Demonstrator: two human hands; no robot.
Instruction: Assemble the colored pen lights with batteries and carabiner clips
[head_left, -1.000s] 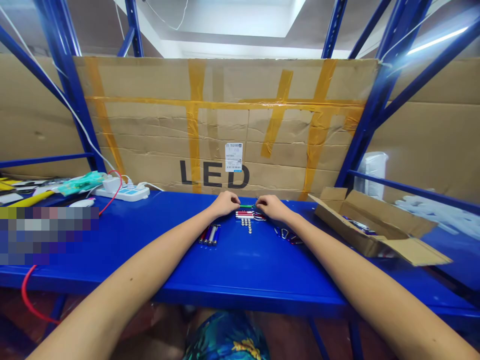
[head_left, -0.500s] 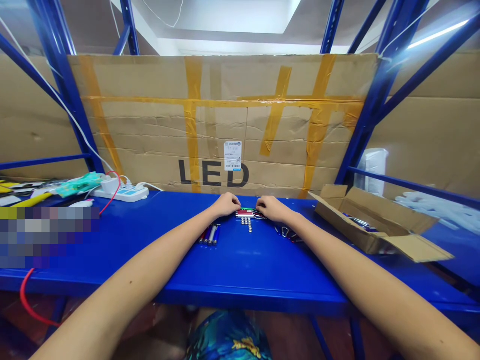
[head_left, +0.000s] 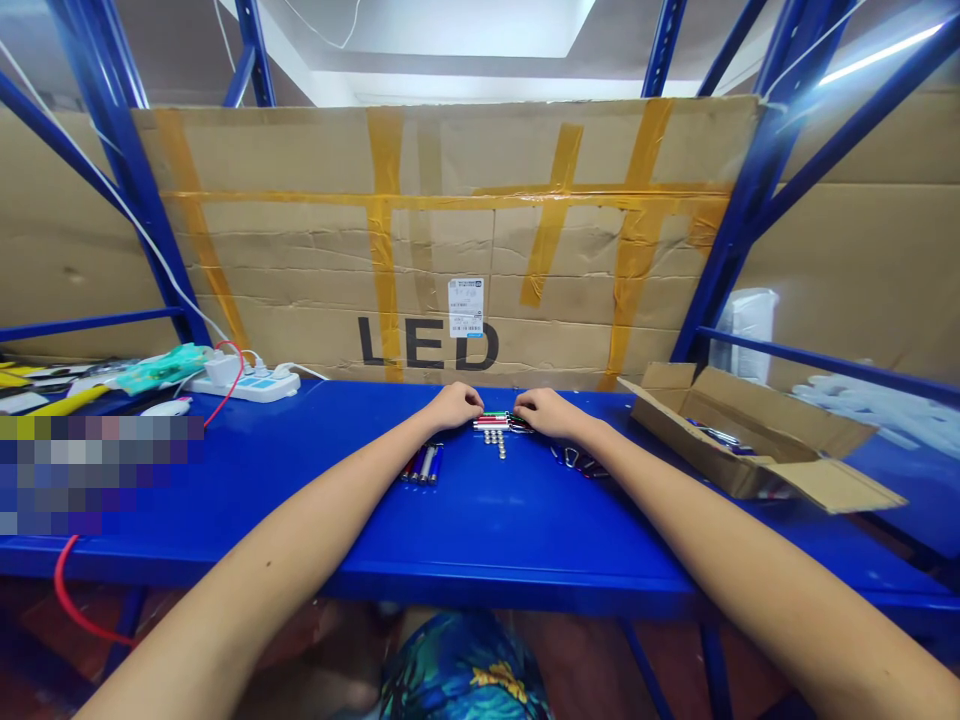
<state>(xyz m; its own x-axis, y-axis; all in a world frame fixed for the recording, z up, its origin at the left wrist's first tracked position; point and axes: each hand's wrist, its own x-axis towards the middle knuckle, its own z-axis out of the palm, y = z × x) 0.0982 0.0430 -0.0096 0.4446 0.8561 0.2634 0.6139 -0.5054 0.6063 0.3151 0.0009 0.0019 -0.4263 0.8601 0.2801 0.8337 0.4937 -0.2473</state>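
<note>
At the far middle of the table, my left hand (head_left: pixel 457 405) and my right hand (head_left: pixel 546 412) face each other with fingertips pinched at the two ends of a small green metal tube (head_left: pixel 496 414). Red and white tubes (head_left: pixel 491 425) lie parallel just in front of it, with metal clips at their right ends. Nearer to me, several small silver button-like pieces (head_left: pixel 495 438) are set in short rows. Beside my left forearm several red, silver and blue tubes (head_left: pixel 424 464) lie side by side. Carabiner clips (head_left: pixel 574 458) lie partly hidden by my right forearm.
An open cardboard box (head_left: pixel 739 450) with metal pieces inside stands on the right. On the left are a white power strip (head_left: pixel 255 385), cables and a pile of packets (head_left: pixel 161 370). A large taped carton (head_left: pixel 315 270) closes off the back of the blue table (head_left: pixel 480 530).
Both hands stay at the ends of the green tube, with hardly any movement. The camera view has shifted slightly.
</note>
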